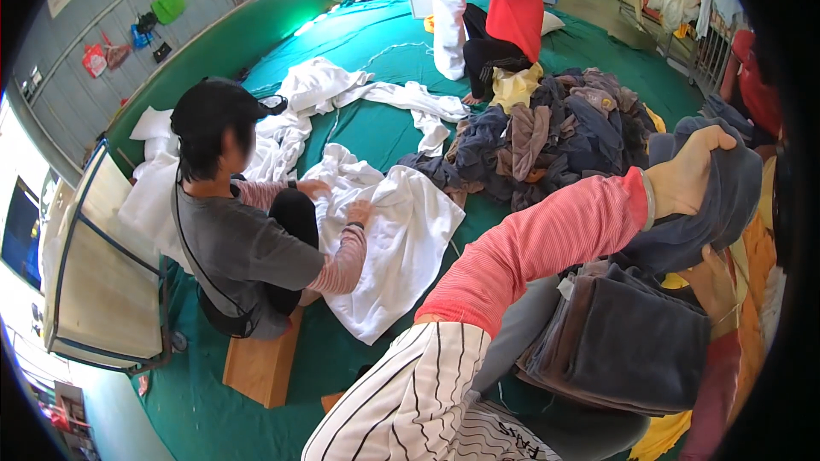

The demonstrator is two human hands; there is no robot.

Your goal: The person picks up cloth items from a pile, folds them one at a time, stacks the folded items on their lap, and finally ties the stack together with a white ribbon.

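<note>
My left hand (pixel 688 179), at the end of a pink striped sleeve, is raised at the right and closed on the top edge of a dark blue-grey cloth (pixel 717 213) that hangs from it. My right hand (pixel 711 283) is lower, just under the hanging cloth, and appears to grip its bottom part; it is partly hidden. A stack of folded grey-brown towels (pixel 615 341) rests on my lap right below both hands.
A person in a grey top (pixel 239 248) sits on a wooden block (pixel 260 367), handling a white sheet (pixel 401 239). A heap of dark clothes (pixel 555 132) lies on the green mat (pixel 376 43). Behind it a person in red (pixel 512 8) holds a white cloth. A metal cart (pixel 102 282) stands left.
</note>
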